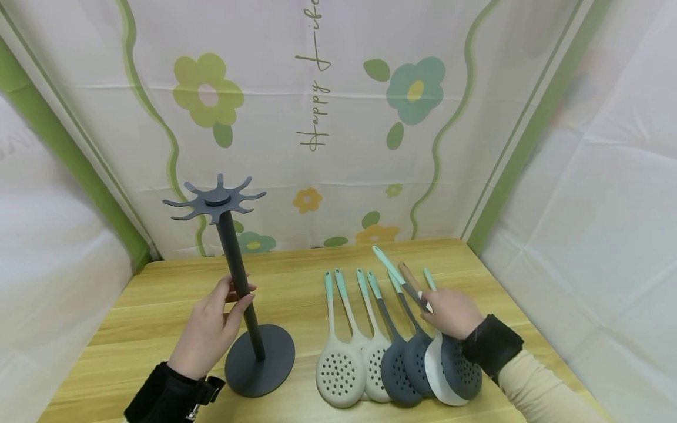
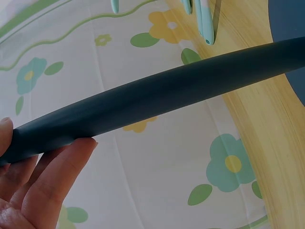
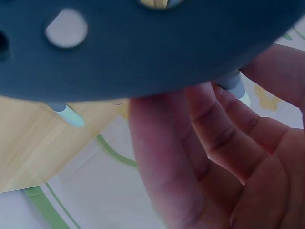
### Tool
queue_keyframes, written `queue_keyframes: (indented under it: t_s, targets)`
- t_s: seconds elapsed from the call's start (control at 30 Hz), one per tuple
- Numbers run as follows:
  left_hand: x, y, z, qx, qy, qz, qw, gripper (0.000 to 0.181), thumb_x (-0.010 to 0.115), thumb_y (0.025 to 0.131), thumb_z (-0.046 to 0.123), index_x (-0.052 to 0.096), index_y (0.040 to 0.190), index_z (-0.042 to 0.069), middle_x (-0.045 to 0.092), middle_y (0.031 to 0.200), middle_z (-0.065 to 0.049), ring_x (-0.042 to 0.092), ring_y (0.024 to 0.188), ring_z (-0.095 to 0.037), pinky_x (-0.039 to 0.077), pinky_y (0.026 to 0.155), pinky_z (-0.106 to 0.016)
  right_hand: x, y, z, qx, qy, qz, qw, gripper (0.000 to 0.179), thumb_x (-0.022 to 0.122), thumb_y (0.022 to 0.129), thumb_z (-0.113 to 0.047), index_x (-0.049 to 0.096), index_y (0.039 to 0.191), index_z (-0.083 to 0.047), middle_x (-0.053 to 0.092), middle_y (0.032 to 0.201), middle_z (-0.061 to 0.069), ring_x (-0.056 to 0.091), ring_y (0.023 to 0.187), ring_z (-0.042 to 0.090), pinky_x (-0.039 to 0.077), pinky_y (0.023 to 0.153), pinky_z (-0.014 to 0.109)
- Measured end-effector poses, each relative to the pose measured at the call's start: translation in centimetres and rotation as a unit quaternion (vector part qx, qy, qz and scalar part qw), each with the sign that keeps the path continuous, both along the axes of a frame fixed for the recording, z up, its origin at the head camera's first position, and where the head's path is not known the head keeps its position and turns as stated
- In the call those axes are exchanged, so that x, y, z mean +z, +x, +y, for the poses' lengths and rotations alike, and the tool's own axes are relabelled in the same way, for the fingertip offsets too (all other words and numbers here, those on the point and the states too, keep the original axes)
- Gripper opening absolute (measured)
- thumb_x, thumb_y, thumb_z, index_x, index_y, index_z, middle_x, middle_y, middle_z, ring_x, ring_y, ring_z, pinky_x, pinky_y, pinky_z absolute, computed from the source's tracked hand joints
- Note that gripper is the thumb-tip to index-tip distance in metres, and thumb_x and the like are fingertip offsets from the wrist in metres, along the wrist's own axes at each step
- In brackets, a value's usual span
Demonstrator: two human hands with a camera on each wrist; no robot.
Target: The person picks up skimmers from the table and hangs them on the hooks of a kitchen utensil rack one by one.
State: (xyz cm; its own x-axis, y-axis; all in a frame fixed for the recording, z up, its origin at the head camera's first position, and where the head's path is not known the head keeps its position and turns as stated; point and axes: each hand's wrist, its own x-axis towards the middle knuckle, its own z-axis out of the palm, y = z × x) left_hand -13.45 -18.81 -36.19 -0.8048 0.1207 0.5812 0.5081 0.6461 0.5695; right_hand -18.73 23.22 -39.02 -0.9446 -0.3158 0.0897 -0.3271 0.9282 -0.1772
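A dark grey utensil stand (image 1: 230, 247) with a ring of curved hooks on top and a round base (image 1: 275, 346) rises from the table. My left hand (image 1: 214, 323) grips its post (image 2: 143, 98) between thumb and fingers at mid-height. My right hand (image 1: 452, 311) holds a dark grey skimmer (image 1: 394, 267) with a mint handle end by its shaft. The perforated skimmer head (image 3: 119, 57) fills the top of the right wrist view, close above my fingers. In the head view it overlaps a white utensil head (image 1: 441, 382).
Left of my right hand, white skimmers (image 1: 341, 376) and dark grey skimmers (image 1: 399, 370) lie in a row, handles pointing away. A brown handle (image 1: 407, 273) shows beside the held one. The wooden table (image 1: 174, 282) meets a floral cloth (image 1: 338, 211) behind; white cloth (image 1: 597, 194) hangs at the sides.
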Motion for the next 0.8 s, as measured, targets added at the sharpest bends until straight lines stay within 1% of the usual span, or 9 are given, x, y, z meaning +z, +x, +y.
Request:
queue_keyframes:
  t_s: [0.17, 0.37, 0.5, 0.67, 0.8]
  targets:
    - [0.08, 0.11, 0.01, -0.002, 0.005, -0.004, 1.0, 0.032, 0.058, 0.098, 0.012, 0.056, 0.127, -0.001, 0.072, 0.109, -0.013, 0.071, 0.093, -0.027, 0.063, 0.068, -0.037, 0.09, 0.16, -0.16, 0.003, -0.001, 0.01, 0.9999, 0.013, 0.074, 0.083, -0.013, 0.071, 0.092, -0.005, 0.052, 0.062, -0.001, 0.042, 0.05, 0.013, 0.035, 0.044, 0.03]
    - [0.16, 0.22, 0.09, -0.005, 0.012, 0.001, 0.9999, 0.031, 0.059, 0.097, 0.01, 0.057, 0.127, 0.0, 0.072, 0.111, -0.01, 0.071, 0.094, -0.027, 0.063, 0.069, -0.038, 0.06, 0.18, -0.32, 0.007, 0.002, 0.019, 0.9998, 0.014, 0.077, 0.082, -0.014, 0.071, 0.091, -0.006, 0.056, 0.064, 0.0, 0.042, 0.051, 0.013, 0.035, 0.044, 0.03]
    - [0.08, 0.29, 0.03, -0.006, 0.012, 0.003, 0.9999, 0.031, 0.059, 0.097, 0.009, 0.057, 0.127, 0.0, 0.072, 0.11, -0.01, 0.071, 0.094, -0.027, 0.063, 0.069, -0.037, 0.03, 0.23, -0.51, 0.009, 0.001, 0.016, 0.9998, 0.014, 0.076, 0.082, -0.015, 0.072, 0.092, -0.006, 0.056, 0.064, 0.0, 0.042, 0.05, 0.012, 0.035, 0.044, 0.03]
    - [0.03, 0.27, -0.01, -0.007, 0.012, 0.001, 0.9999, 0.032, 0.058, 0.098, 0.01, 0.056, 0.128, 0.001, 0.071, 0.111, -0.01, 0.07, 0.095, -0.026, 0.063, 0.07, -0.037, 0.22, 0.32, -0.78, 0.005, -0.011, 0.009, 0.9999, 0.015, 0.075, 0.084, -0.014, 0.073, 0.096, -0.005, 0.054, 0.062, -0.001, 0.042, 0.049, 0.012, 0.034, 0.043, 0.029]
    - [0.1, 0.27, 0.04, -0.004, 0.014, -0.003, 0.9999, 0.031, 0.058, 0.098, 0.011, 0.057, 0.128, 0.001, 0.071, 0.112, -0.009, 0.07, 0.096, -0.026, 0.063, 0.071, -0.038, 0.37, 0.38, -0.95, 0.006, -0.015, 0.014, 0.9998, 0.016, 0.075, 0.084, -0.015, 0.073, 0.096, -0.005, 0.051, 0.061, -0.002, 0.041, 0.048, 0.011, 0.034, 0.043, 0.029]
